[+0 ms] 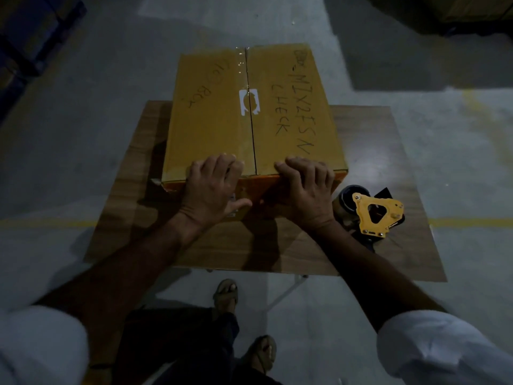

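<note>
Where the box sits: the box (211, 118) lies flat on the middle of the table (369, 151), with its near end facing the person.
Left hand: the left hand (212, 187) has its fingers hooked over the near top edge, left of the seam (253, 140). The palm is on the near face and the thumb is spread along it.
Right hand: the right hand (305, 190) clamps the same edge right of the seam, fingers bent over onto the flap.
Flaps: both are down and meet at the seam. Glossy tape shows on the far part, and a white label (248, 102) bridges the middle. The near stretch looks bare.
Handling: stiff corrugated card, dry and not slippery. It is large, so probably awkward more than fragile. Its weight cannot be read, though the flat flaps suggest it is full or well braced.
Where to hold: corners and edges are the firm places, because the flap centres would give under pressure. To slide or turn it, grip the near edge as now. To lift it, put the hands under opposite bottom edges.
Tape gun: the tape gun (372, 212) rests on the table just beside the right wrist, within easy reach.
</note>
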